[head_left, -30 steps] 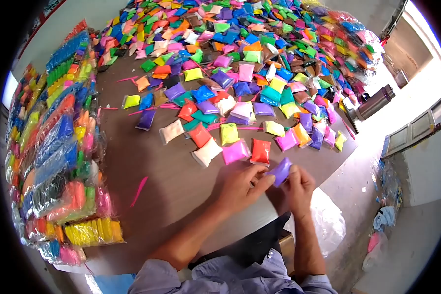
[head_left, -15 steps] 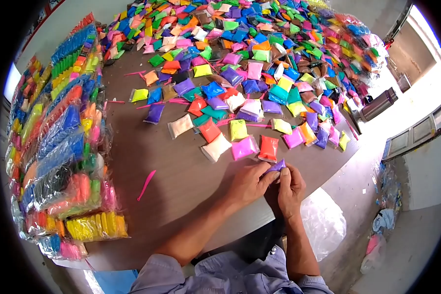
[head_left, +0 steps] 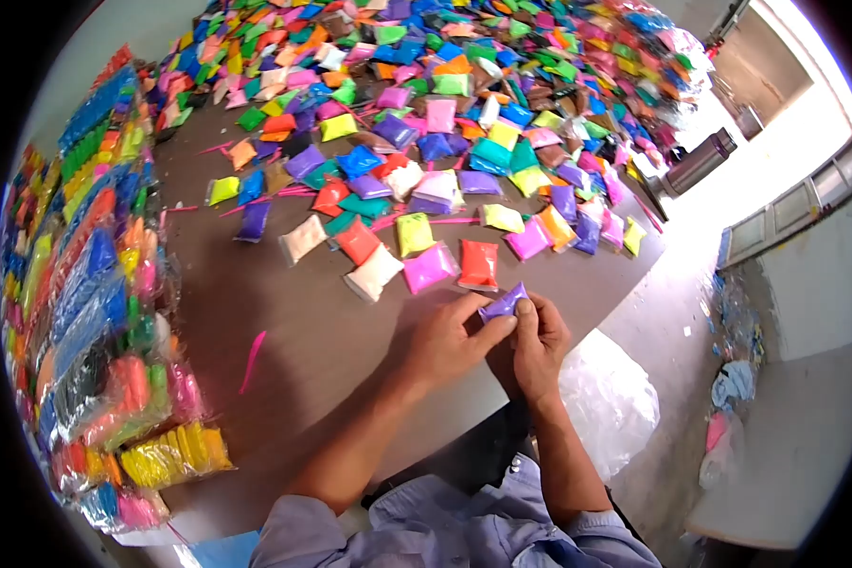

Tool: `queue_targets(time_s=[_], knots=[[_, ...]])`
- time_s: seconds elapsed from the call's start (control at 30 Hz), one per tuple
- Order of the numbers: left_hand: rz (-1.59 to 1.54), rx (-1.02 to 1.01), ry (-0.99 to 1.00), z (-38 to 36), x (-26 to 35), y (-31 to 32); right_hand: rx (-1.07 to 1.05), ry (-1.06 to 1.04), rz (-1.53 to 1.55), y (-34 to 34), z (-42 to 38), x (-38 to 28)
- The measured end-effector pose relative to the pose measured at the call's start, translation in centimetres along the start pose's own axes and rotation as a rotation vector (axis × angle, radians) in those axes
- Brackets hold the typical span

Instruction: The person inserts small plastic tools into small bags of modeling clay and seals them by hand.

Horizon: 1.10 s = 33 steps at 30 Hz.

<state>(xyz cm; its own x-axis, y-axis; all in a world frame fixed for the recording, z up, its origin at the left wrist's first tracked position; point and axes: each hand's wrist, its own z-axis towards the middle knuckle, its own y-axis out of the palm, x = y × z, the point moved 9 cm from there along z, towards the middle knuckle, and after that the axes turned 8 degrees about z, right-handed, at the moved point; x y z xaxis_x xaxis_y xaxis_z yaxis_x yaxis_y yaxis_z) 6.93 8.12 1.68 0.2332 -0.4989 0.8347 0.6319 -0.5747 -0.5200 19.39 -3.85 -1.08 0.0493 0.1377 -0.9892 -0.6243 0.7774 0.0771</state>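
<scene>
Between both hands, close to the table's front edge, is a small purple packet point(head_left: 504, 303). My left hand point(head_left: 450, 339) pinches its left end between thumb and fingers. Its right end is gripped by my right hand point(head_left: 540, 346), the thumb pressed on the front. Just beyond the fingers lies a red packet point(head_left: 479, 264), flat on the table. Left of that are a pink packet point(head_left: 432, 268) and a pale peach packet point(head_left: 375, 273). What the packets contain is soft-looking and plainly coloured.
A large heap of coloured packets point(head_left: 417, 57) covers the back of the brown table point(head_left: 331, 379). Bundled bags point(head_left: 95, 275) are stacked along the left side. A pink plastic stick point(head_left: 253, 362) lies left of my hands. A metal flask point(head_left: 701, 163) is at the right edge.
The camera view has shifted slightly, so the table appears moved left. Both hands still hold the purple packet, which now shows more of its surface between the fingers.
</scene>
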Motion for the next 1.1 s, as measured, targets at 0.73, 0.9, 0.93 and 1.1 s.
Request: queue_targets(time_s=[0.73, 0.9, 0.93, 1.1], knots=[[-0.056, 0.007, -0.027, 0.0, -0.7, 0.7, 0.209, 0.127, 0.140, -3.1, 9.7, -4.0], [-0.101, -0.012, -0.060, 0.2, -0.8, 1.0, 0.256, -0.030, -0.354, -8.6, 9.4, -2.2], [-0.085, -0.011, -0.057, 0.2, -0.8, 1.0, 0.338, -0.160, -0.486, -9.9, 9.8, -3.0], [0.095, 0.029, -0.069, -0.1, -0.6, -0.3, 0.395, -0.199, -0.752, -12.7, 12.9, -1.6]])
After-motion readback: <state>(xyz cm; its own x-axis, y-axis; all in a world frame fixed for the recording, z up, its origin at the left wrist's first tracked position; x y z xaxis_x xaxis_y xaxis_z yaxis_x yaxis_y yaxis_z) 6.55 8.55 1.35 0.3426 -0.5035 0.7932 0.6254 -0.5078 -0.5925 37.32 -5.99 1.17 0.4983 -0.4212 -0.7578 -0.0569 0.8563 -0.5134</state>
